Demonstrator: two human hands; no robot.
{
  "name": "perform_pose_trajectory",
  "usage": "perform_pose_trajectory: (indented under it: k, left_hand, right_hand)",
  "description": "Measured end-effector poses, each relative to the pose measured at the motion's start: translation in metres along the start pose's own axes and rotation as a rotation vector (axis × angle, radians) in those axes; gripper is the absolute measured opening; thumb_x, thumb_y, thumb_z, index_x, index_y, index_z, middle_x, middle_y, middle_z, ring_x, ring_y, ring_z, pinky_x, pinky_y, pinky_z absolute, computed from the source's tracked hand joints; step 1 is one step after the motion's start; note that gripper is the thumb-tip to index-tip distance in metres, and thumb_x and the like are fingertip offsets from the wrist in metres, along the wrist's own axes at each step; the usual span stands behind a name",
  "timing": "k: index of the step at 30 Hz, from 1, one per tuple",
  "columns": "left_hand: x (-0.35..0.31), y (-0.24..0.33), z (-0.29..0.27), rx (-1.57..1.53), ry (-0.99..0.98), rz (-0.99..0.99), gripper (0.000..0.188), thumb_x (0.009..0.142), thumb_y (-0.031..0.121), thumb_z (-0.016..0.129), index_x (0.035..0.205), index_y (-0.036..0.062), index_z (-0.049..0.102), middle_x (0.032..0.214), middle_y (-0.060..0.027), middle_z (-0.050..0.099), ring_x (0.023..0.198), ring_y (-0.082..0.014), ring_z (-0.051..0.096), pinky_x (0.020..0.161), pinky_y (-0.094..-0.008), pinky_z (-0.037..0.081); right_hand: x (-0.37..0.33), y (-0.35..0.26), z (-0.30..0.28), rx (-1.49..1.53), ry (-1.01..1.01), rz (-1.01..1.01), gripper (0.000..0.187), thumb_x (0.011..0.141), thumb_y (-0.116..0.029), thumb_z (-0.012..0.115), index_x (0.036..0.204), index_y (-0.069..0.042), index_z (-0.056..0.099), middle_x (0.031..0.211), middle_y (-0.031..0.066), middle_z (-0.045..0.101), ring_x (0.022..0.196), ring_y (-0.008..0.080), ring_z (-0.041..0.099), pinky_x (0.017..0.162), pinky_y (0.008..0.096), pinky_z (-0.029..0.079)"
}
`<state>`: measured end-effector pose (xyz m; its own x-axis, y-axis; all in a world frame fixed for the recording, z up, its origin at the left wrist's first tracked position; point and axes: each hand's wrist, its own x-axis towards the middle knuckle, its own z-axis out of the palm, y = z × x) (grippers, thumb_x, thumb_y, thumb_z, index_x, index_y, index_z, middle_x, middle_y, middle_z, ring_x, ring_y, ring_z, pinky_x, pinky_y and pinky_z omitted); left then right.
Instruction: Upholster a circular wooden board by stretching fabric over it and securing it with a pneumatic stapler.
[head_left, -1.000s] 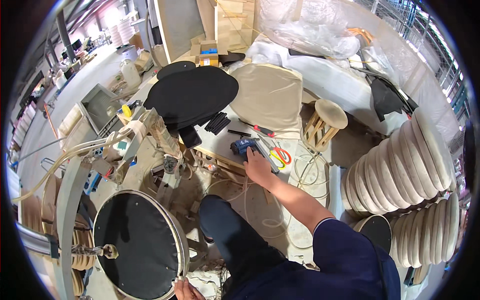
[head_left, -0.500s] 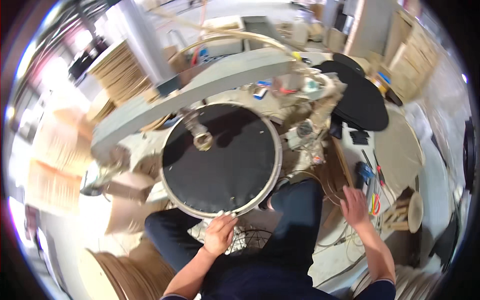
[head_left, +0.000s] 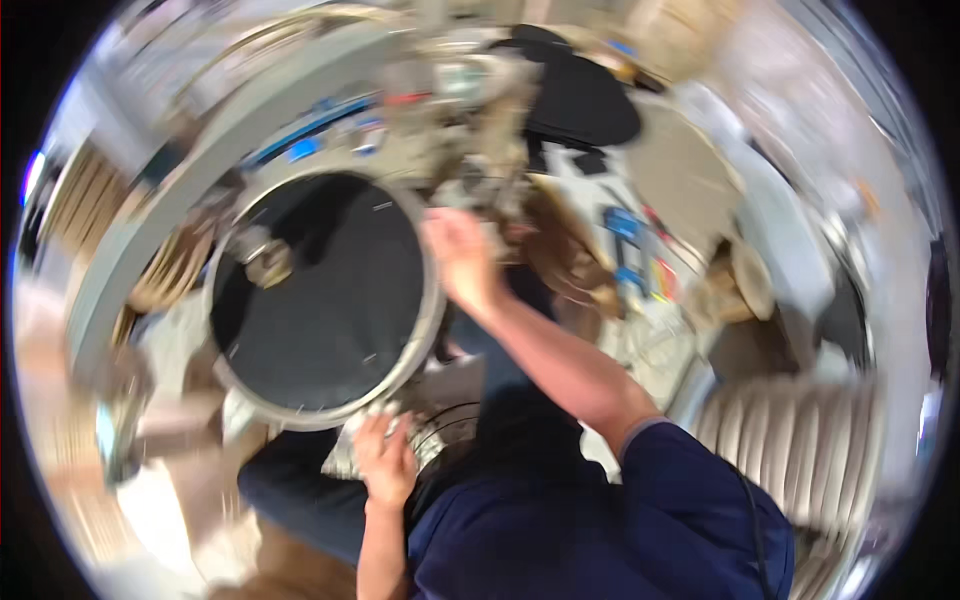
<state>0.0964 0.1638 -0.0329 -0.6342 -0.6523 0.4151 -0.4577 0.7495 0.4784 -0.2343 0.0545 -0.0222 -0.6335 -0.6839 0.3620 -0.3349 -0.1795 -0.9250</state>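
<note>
A round black-covered panel (head_left: pixel 335 330) with a pale rim lies in front of me, to the left. The end of a metal post (head_left: pixel 265 262) stands over its upper left part. At the panel's near edge my left hand (head_left: pixel 388 460) has its fingers closed on the rim, slightly blurred. My right hand (head_left: pixel 465 260) is raised beside the panel's right rim. Motion smears its fingers, so their grip and any contact with the rim are unclear.
A curved-looking grey beam (head_left: pixel 150 215) runs beyond the panel. Black flat pieces (head_left: pixel 585 100) lie at the back right. Nearer are a blue tool (head_left: pixel 625 225), a brown box or bin (head_left: pixel 565 240) and a wooden spool-like piece (head_left: pixel 745 280). Stacked pale discs (head_left: pixel 790 450) stand at lower right.
My right hand has swung from the tools on the right to the panel's right rim. The whole view has shifted, putting the panel further left. My left hand stays at the near rim.
</note>
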Motion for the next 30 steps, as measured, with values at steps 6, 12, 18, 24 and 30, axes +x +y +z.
perform_pose_trajectory:
  k: [6,12,18,24,30]
  left_hand:
    - [0.000,-0.016,0.010,-0.016,0.009,0.096,0.036,0.090,0.003,0.072,0.126,0.0075,0.075,0.130,-0.0151,0.064,0.124,-0.0407,0.059,0.109,-0.0570,0.045]
    - [-0.002,-0.011,0.012,-0.070,-0.102,0.097,0.036,0.093,0.001,0.071,0.128,0.0065,0.074,0.128,-0.0166,0.066,0.122,-0.0422,0.060,0.106,-0.0537,0.047]
    - [-0.003,-0.014,0.023,-0.073,-0.161,0.115,0.035,0.093,-0.004,0.071,0.126,0.0053,0.076,0.128,-0.0185,0.066,0.121,-0.0432,0.062,0.104,-0.0519,0.050]
    - [-0.007,-0.013,0.035,-0.125,-0.236,0.105,0.032,0.093,-0.005,0.070,0.123,0.0043,0.077,0.122,-0.0183,0.069,0.113,-0.0410,0.067,0.098,-0.0491,0.055]
    - [-0.003,-0.007,0.037,-0.155,-0.255,-0.022,0.033,0.092,-0.005,0.071,0.122,0.0055,0.078,0.123,-0.0210,0.070,0.110,-0.0400,0.069,0.096,-0.0466,0.057]
  right_hand:
    - [0.018,-0.081,-0.017,0.027,0.016,-0.134,0.023,0.104,-0.013,0.068,0.123,0.001,0.068,0.103,0.0102,0.078,0.096,0.0156,0.072,0.087,0.0326,0.057]
    - [0.019,-0.125,-0.122,-0.205,-0.448,0.191,0.028,0.106,-0.029,0.068,0.104,-0.002,0.072,0.079,0.0029,0.073,0.069,0.0066,0.065,0.063,0.0271,0.051]
    - [-0.043,-0.101,-0.222,-0.490,-0.955,0.626,0.036,0.106,-0.038,0.064,0.095,-0.005,0.072,0.073,0.0022,0.071,0.063,0.0110,0.066,0.062,0.0283,0.053]
    - [-0.256,-0.065,-0.330,-0.325,-1.706,1.435,0.032,0.100,-0.022,0.067,0.126,-0.003,0.068,0.109,0.0126,0.070,0.098,0.0263,0.070,0.073,0.0455,0.065]
    - [-0.325,-0.177,-0.332,0.328,-1.196,2.051,0.045,0.112,-0.040,0.050,0.139,-0.005,0.057,0.119,0.0164,0.069,0.105,0.0293,0.073,0.084,0.0494,0.066]
